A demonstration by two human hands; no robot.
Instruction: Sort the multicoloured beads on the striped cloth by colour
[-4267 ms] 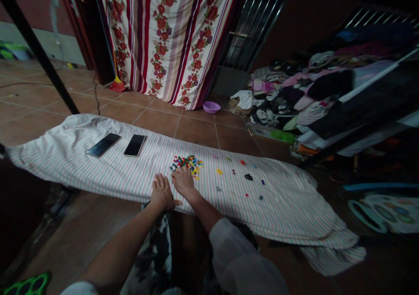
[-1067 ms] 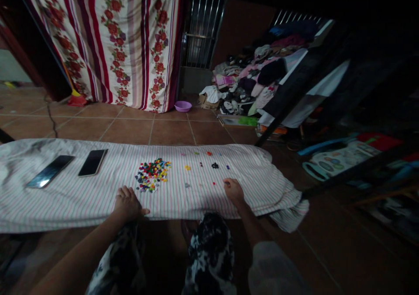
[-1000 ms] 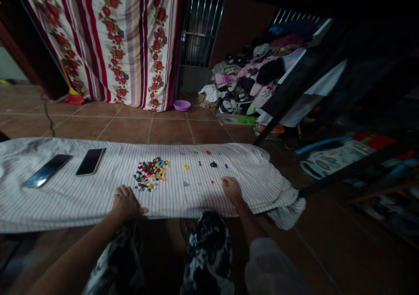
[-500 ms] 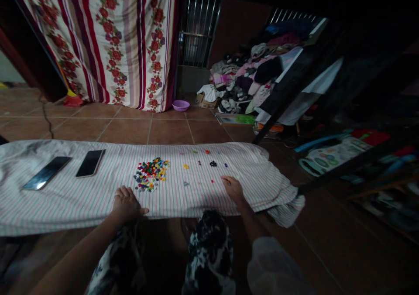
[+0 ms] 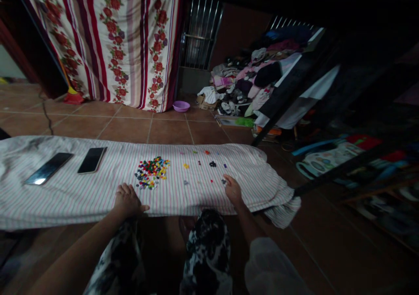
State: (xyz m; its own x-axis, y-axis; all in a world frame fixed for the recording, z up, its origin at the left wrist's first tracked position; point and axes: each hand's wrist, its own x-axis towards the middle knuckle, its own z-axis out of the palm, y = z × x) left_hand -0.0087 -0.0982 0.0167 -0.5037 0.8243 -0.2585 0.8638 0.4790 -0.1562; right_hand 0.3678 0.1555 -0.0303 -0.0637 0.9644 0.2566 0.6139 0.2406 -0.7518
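Note:
My left hand [image 5: 127,200] rests on the near edge of the striped cloth [image 5: 81,199], fingers laid down and thumb out to the side, holding nothing. Just beyond it lies a mixed pile of small colourful beads [image 5: 152,171]. On the right, my right hand [image 5: 233,190] is beside a few dark grey beads [image 5: 224,181], its fingers slightly apart and nothing visible in them. Small groups sorted by colour lie left of and beyond that hand: black beads [image 5: 212,164], yellow beads [image 5: 186,166], orange beads [image 5: 207,152], light grey beads [image 5: 186,182] and a red bead [image 5: 211,181].
Two phones, one [image 5: 49,168] at the far left and another [image 5: 92,160] closer to the pile, lie on the cloth. Past the bench are a purple basin [image 5: 181,106], a floral curtain [image 5: 131,46] and a heap of clothes [image 5: 248,77]. A dark post slants down at right.
My right hand has shifted slightly right and its fingers have come apart. Dark grey beads now show beside its fingertips. My left hand stays in place; the view has tilted slightly.

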